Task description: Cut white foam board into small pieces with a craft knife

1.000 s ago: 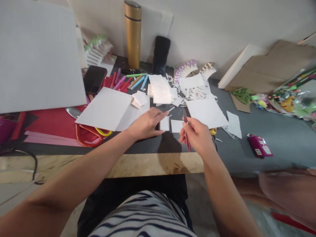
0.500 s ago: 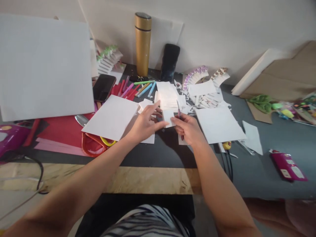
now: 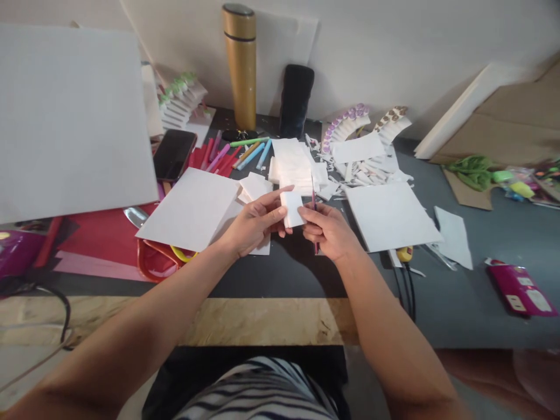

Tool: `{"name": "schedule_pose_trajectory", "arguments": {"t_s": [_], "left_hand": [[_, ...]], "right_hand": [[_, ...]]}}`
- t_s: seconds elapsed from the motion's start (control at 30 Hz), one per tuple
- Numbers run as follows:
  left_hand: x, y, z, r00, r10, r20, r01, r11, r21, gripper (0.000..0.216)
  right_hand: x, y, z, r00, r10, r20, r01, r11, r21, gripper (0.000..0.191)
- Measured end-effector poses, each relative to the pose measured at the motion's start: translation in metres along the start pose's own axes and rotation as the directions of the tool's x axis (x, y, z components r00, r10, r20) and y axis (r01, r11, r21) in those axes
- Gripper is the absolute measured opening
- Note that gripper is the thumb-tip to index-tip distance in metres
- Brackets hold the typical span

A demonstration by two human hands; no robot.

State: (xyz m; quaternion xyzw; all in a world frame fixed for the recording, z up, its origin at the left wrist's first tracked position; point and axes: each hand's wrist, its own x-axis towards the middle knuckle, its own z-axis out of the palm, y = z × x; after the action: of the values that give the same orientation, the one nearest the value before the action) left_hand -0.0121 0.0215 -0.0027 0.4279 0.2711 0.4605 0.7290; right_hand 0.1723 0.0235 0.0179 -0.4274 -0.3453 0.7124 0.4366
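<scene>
A small, thick white paper piece (image 3: 293, 209), folded or stacked, is held between my two hands above the dark tabletop. My left hand (image 3: 257, 224) pinches its left edge, with the thumb in front and fingers behind. On its right edge press the thumb and fingertips of my right hand (image 3: 327, 230). A slim pointed tool (image 3: 314, 201) with a pinkish-purple part also stands upright in the right hand's grip; its exact kind is unclear. Just beyond the hands lies a pile of white paper pieces (image 3: 292, 163).
White sheets lie left (image 3: 192, 204) and right (image 3: 391, 219). Behind stand a gold flask (image 3: 241, 70) and a dark phone-like object (image 3: 296, 102). Coloured sticks (image 3: 251, 154), paper scraps (image 3: 365, 172) and a phone (image 3: 175, 154) surround the work spot. A magenta pack (image 3: 520, 286) lies right.
The paper piece has been turned more upright and drawn slightly nearer. My left fingers have closed on its left edge; the right hand keeps its grip. The view has shifted slightly.
</scene>
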Motion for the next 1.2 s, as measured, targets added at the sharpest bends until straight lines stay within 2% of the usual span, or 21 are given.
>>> {"name": "schedule_pose_trajectory", "arguments": {"t_s": [0.33, 0.43, 0.5, 0.57, 0.67, 0.73, 0.83, 0.9, 1.03, 1.13, 1.2], "left_hand": [[0.0, 0.001, 0.0, 0.999, 0.027, 0.018, -0.027, 0.999, -0.023, 0.046], [0.0, -0.001, -0.001, 1.0, 0.024, 0.015, -0.024, 1.0, -0.007, 0.048], [0.0, -0.002, -0.003, 0.999, 0.04, -0.002, -0.039, 0.998, 0.047, 0.05], [0.0, -0.002, -0.004, 0.995, 0.084, -0.048, -0.077, 0.987, 0.138, 0.048], [0.0, 0.0, -0.005, 0.965, 0.213, -0.152, -0.165, 0.947, 0.274, 0.037], [0.0, 0.003, -0.006, 0.937, 0.299, -0.179, -0.224, 0.91, 0.35, 0.032], [-0.001, 0.006, -0.006, 0.918, 0.369, -0.148, -0.271, 0.854, 0.444, 0.023], [-0.001, 0.006, -0.006, 0.909, 0.39, -0.146, -0.287, 0.841, 0.459, 0.017], [0.001, 0.002, -0.007, 0.888, 0.39, -0.242, -0.291, 0.886, 0.36, 0.017], [0.002, 0.0, -0.008, 0.889, 0.356, -0.286, -0.284, 0.921, 0.266, 0.025], [0.002, 0.0, -0.007, 0.9, 0.354, -0.253, -0.291, 0.922, 0.255, 0.032]], "right_hand": [[-0.001, 0.006, 0.003, 0.998, -0.047, 0.036, 0.046, 0.999, 0.024, 0.039], [0.0, 0.009, 0.001, 0.995, -0.094, 0.033, 0.095, 0.995, -0.028, 0.039], [-0.001, 0.009, -0.001, 0.987, -0.16, 0.002, 0.159, 0.978, -0.133, 0.036], [-0.004, 0.007, -0.003, 0.967, -0.254, -0.033, 0.229, 0.916, -0.33, 0.032], [-0.011, 0.002, -0.005, 0.897, -0.442, 0.003, 0.341, 0.687, -0.641, 0.024], [-0.017, -0.001, -0.004, 0.847, -0.527, 0.076, 0.401, 0.539, -0.741, 0.021], [-0.022, -0.003, -0.002, 0.815, -0.564, 0.134, 0.437, 0.446, -0.781, 0.018], [-0.023, -0.003, -0.002, 0.813, -0.569, 0.126, 0.441, 0.459, -0.771, 0.017], [-0.02, -0.003, -0.003, 0.839, -0.542, 0.049, 0.414, 0.578, -0.704, 0.021], [-0.018, -0.002, -0.002, 0.822, -0.569, 0.022, 0.423, 0.584, -0.693, 0.018], [-0.018, -0.001, -0.002, 0.803, -0.596, 0.011, 0.437, 0.577, -0.69, 0.016]]}}
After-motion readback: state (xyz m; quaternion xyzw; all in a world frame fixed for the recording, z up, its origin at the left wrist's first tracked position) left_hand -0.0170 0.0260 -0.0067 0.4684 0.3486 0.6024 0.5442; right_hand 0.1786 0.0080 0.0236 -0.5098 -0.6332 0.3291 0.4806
